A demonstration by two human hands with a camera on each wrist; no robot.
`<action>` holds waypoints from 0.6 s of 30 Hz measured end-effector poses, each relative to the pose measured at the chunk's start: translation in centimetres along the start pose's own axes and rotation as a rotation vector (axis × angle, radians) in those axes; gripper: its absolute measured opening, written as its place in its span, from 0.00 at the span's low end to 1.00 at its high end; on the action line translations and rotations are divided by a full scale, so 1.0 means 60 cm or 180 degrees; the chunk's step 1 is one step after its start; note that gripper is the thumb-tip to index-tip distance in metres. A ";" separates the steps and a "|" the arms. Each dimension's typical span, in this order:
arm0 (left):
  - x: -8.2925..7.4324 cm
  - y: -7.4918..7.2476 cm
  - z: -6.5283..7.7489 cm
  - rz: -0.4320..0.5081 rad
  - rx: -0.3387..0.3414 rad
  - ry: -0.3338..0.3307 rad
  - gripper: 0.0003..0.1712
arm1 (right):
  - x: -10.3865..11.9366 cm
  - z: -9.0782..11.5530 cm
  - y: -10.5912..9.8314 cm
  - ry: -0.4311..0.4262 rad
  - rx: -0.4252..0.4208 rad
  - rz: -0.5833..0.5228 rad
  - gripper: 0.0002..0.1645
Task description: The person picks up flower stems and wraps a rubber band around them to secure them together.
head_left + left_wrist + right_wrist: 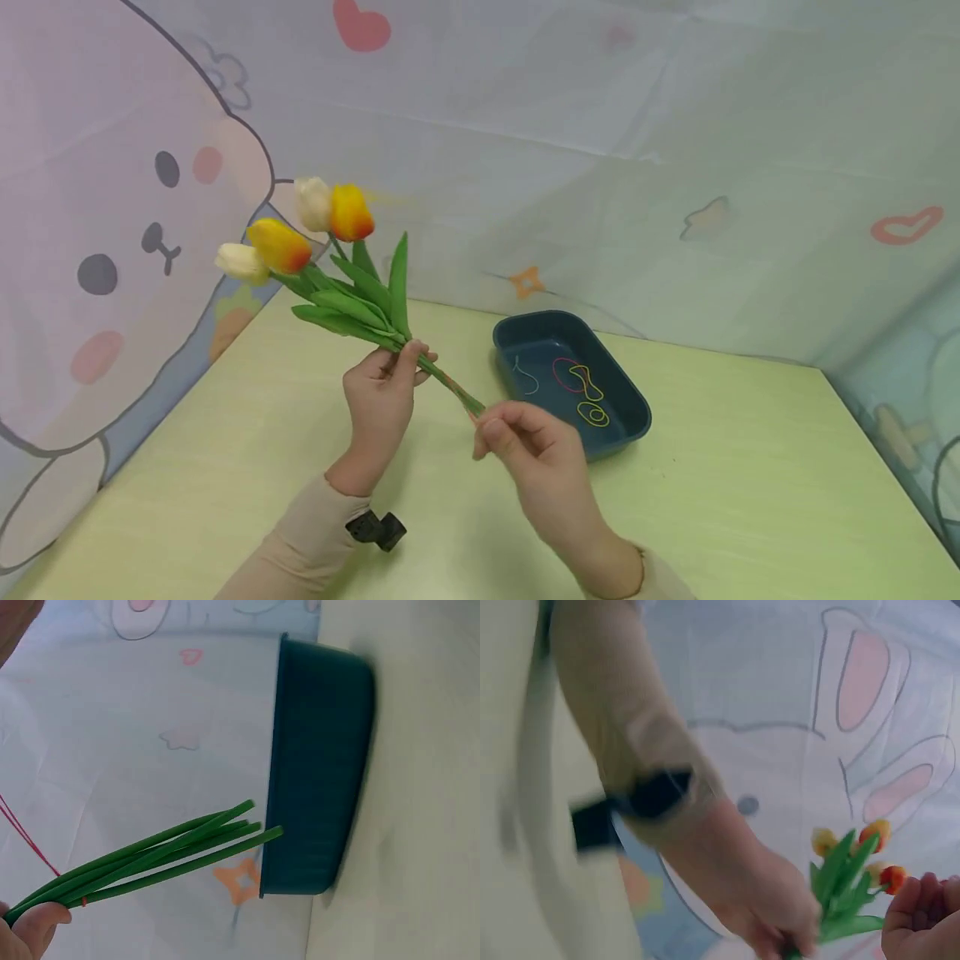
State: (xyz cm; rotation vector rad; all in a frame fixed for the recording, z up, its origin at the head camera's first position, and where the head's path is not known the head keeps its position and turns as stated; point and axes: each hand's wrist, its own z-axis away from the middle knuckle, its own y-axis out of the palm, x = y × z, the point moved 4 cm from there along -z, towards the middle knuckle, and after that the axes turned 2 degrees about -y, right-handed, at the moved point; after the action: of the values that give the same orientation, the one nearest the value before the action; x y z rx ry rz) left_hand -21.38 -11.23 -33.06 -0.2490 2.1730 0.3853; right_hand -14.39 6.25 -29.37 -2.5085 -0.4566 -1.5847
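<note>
Artificial tulips (352,300), yellow-orange and white with green leaves, form a bunch tilted with its blooms to the upper left. My left hand (382,400) grips the stems just below the leaves. A thin red rubber band (30,841) loops around the green stems (165,859) and is pulled taut away from them in the left wrist view. My right hand (536,475) is by the stem ends in the head view, its thumb and fingers pinching the far end of the band; that end is hidden in the fingers.
A dark blue tray (637,421) stands on the pale table (735,500) beyond my right hand. Inside lie several loose rubber bands: yellow ones (592,414), a pink one (562,379) and a pale one (529,379). A printed cloth (525,125) hangs behind.
</note>
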 end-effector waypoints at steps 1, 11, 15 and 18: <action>-0.002 -0.003 -0.002 0.0056 -0.0070 0.0026 0.11 | -0.008 0.005 0.011 0.0184 0.0021 -0.0235 0.13; -0.028 -0.031 -0.024 0.1499 -0.0720 -0.0874 0.11 | -0.100 0.041 0.095 0.0979 0.0845 -0.1320 0.30; -0.033 -0.026 -0.021 0.1892 -0.0652 -0.1569 0.12 | -0.137 0.032 0.097 0.0861 0.1171 -0.0767 0.25; -0.036 -0.017 -0.017 0.2060 -0.0381 -0.1993 0.14 | -0.165 0.019 0.087 0.0679 0.1414 -0.0290 0.16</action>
State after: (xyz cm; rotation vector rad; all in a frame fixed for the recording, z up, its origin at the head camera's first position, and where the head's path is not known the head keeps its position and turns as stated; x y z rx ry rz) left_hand -20.55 -12.46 -30.91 0.4734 1.5601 0.8304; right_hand -15.65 -0.13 -38.55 -1.9942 -0.8007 -1.5517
